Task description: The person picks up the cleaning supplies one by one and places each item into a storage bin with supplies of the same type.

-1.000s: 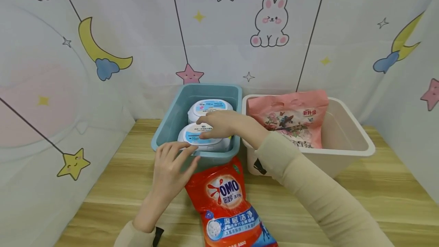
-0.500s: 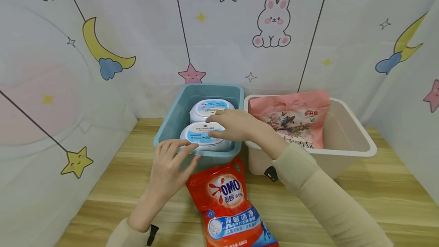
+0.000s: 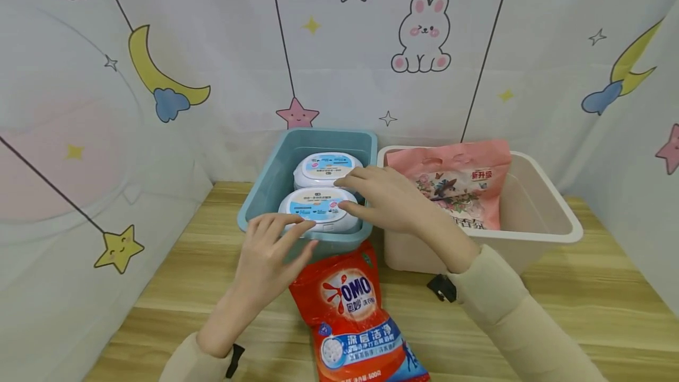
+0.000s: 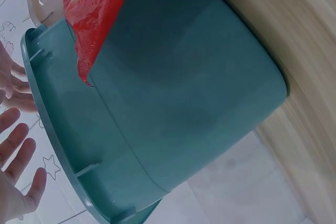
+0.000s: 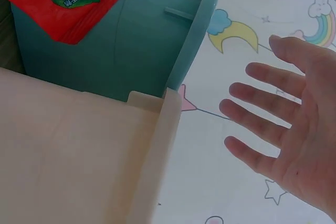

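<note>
Two white oval tubs with blue labels, a front tub (image 3: 313,202) and a back tub (image 3: 323,164), lie inside a blue-green bin (image 3: 260,187). My right hand (image 3: 392,199) hovers over the bin's right rim, fingers spread and pointing left; in the right wrist view its fingers are apart with nothing between them. Over the bin's front left rim is my left hand (image 3: 273,252), fingers loosely extended and holding nothing. Beneath the bin's front edge, a red OMO laundry powder bag (image 3: 355,317) leans up from the table (image 3: 212,276).
A cream bin (image 3: 541,205) stands directly right of the blue-green one, with a pink bag (image 3: 472,175) sticking up inside it. A white cartoon-printed cloth (image 3: 239,28) hangs behind and along both sides.
My right hand has drawn back to the right, off the front tub, uncovering its label. The left hand has barely moved. Tubs, bins and bags keep their places.
</note>
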{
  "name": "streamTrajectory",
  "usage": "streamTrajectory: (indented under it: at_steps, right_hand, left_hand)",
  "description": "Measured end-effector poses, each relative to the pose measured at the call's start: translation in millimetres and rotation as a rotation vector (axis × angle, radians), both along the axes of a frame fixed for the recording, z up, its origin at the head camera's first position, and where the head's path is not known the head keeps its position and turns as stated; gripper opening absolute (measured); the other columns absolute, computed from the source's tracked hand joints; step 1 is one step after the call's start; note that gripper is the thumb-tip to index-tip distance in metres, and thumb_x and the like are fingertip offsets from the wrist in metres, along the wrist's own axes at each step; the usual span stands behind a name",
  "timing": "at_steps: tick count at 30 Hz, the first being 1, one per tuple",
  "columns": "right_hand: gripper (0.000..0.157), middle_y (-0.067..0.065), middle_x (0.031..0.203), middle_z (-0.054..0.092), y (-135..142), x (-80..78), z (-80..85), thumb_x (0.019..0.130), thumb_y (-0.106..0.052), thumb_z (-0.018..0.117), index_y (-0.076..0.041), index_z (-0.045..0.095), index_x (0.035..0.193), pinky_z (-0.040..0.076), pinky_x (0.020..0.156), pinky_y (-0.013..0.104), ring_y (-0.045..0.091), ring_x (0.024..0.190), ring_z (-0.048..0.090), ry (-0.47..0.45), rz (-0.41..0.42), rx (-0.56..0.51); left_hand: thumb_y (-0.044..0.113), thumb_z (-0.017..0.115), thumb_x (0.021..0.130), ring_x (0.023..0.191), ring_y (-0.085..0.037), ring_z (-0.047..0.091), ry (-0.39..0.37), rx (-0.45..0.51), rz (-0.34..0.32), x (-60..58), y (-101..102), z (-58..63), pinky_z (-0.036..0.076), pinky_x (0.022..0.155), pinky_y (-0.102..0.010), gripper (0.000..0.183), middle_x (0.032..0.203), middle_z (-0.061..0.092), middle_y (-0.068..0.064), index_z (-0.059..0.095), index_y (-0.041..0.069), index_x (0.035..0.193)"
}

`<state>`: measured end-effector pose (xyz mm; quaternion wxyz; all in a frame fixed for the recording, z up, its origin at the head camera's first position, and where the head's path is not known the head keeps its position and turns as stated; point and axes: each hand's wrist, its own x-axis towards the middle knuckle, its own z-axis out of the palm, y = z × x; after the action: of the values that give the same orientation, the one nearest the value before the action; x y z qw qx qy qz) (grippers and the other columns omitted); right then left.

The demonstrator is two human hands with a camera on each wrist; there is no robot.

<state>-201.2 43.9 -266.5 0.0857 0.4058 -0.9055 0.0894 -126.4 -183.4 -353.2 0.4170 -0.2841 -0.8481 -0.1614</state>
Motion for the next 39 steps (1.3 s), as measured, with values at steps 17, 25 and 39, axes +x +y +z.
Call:
streamTrajectory:
  at_steps: [17, 25, 39]
  right_hand:
    - [0.043, 0.003, 0.131, 0.061, 36, 24.3, -14.7, 0.094, -0.038, 0.059, -0.020, 0.058, 0.132, 0.041, 0.107, 0.049, 0.024, 0.123, 0.055, 0.076, -0.052, -0.151]
    - [0.042, 0.005, 0.131, 0.062, 53, 31.3, -25.4, 0.091, -0.033, 0.064, -0.016, 0.061, 0.129, 0.040, 0.107, 0.050, 0.027, 0.127, 0.052, 0.141, -0.054, -0.247]
    - [0.042, 0.007, 0.128, 0.063, 82, 41.4, -35.9, 0.087, -0.027, 0.069, -0.014, 0.063, 0.126, 0.043, 0.102, 0.052, 0.029, 0.122, 0.055, 0.192, -0.075, -0.315]
  left_hand:
    - [0.030, 0.067, 0.089, 0.095, -0.023, 0.056, -0.004, -0.034, -0.058, 3.9, 9, 8.5, 0.042, 0.086, -0.041, 0.024, 0.101, 0.065, -0.006, 0.070, 0.012, 0.105]
    - [0.033, 0.062, 0.092, 0.098, -0.023, 0.056, -0.015, -0.058, -0.076, 4.8, 14, 10.0, 0.042, 0.087, -0.040, 0.026, 0.102, 0.065, -0.005, 0.069, 0.013, 0.106]
    - [0.024, 0.076, 0.079, 0.097, -0.022, 0.057, -0.034, -0.105, -0.093, 4.2, 22, 9.1, 0.045, 0.086, -0.042, 0.034, 0.101, 0.066, -0.005, 0.068, 0.014, 0.110]
